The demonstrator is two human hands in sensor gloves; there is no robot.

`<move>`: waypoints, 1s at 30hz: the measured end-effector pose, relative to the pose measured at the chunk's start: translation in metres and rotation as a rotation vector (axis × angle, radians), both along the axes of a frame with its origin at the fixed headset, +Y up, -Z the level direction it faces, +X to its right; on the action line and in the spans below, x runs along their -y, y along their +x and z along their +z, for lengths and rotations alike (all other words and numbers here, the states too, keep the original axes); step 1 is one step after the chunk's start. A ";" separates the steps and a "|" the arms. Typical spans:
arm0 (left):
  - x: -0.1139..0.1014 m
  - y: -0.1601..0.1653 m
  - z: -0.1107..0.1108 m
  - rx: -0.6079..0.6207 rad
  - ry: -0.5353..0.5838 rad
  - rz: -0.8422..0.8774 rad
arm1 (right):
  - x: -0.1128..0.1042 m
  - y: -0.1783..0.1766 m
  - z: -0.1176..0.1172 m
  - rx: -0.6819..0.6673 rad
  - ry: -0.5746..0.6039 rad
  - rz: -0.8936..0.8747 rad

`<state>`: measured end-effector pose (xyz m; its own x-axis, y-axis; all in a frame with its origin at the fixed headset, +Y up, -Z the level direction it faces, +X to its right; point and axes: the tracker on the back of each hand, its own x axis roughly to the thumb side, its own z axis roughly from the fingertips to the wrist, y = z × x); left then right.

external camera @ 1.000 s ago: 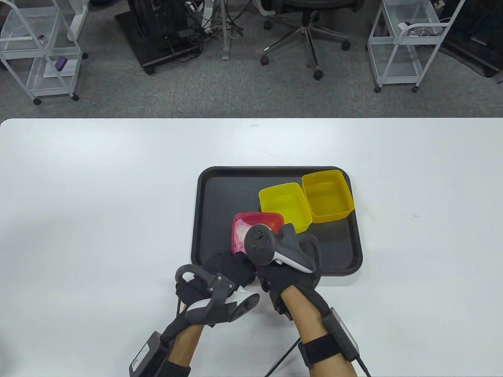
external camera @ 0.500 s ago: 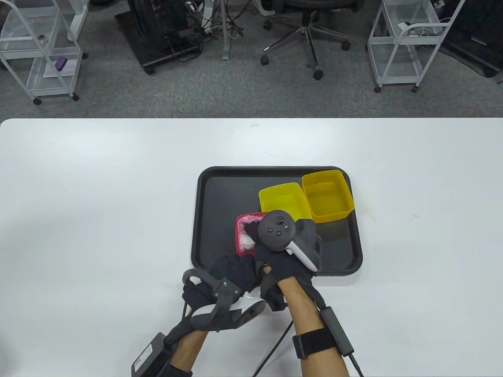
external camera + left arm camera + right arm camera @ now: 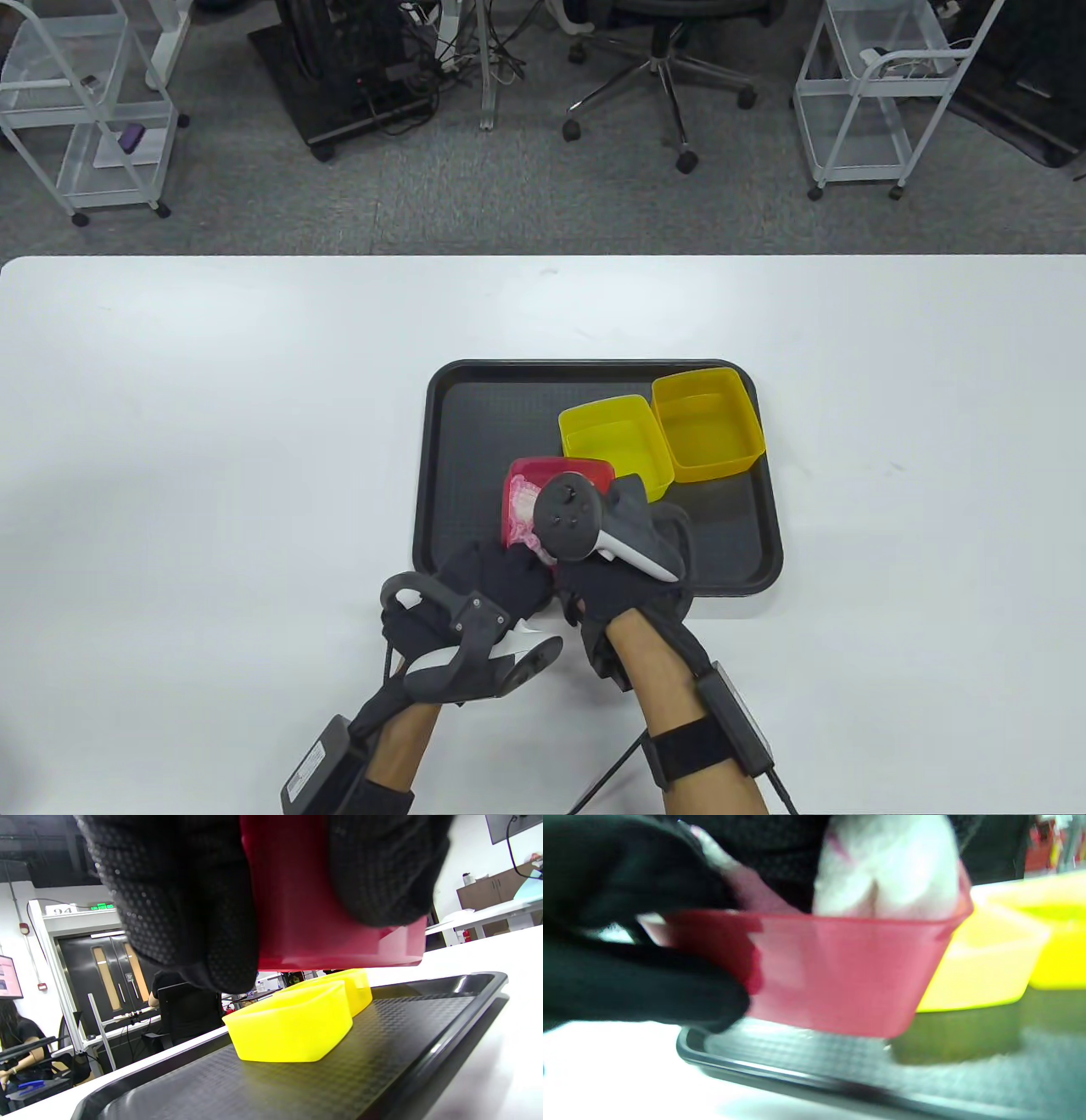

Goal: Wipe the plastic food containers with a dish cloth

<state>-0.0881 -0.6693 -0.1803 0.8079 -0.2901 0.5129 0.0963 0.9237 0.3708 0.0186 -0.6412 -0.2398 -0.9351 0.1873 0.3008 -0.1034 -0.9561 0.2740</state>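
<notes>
Red container: held just above the near part of the black tray; the left wrist view shows a gap under its base.
Dish cloth: a pale pink-white wad stuffed inside the red container, bulging over its rim in the right wrist view.
Left hand: fingers wrapped round the container's near wall, gripping it.
Right hand: over the container's open top; it seems to be pressing the cloth in, though blur and the tracker hide the fingers, so I cannot tell how they lie.
Yellow containers: two stand on the tray beyond, one just beside the red one, the other touching it at the far right corner.
Risk: a hard push of the cloth could twist the light container out of the left hand's grip, or knock it into the nearer yellow one.
Writing: "94" on a sign above the far door in the left wrist view; none legible on the containers.
Worktop: white, carrying the tray.
</notes>
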 end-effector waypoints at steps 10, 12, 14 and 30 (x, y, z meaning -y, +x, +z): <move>-0.003 0.007 0.007 0.025 0.071 -0.028 | 0.005 0.001 -0.002 0.093 0.356 0.027; -0.003 0.006 0.007 0.027 0.066 -0.015 | 0.004 0.007 -0.004 0.162 0.271 -0.123; -0.006 0.004 0.008 0.023 0.070 0.009 | 0.003 0.016 -0.008 0.232 0.131 -0.379; -0.003 -0.006 0.001 0.016 0.063 0.004 | -0.003 0.013 0.003 0.071 -0.059 -0.227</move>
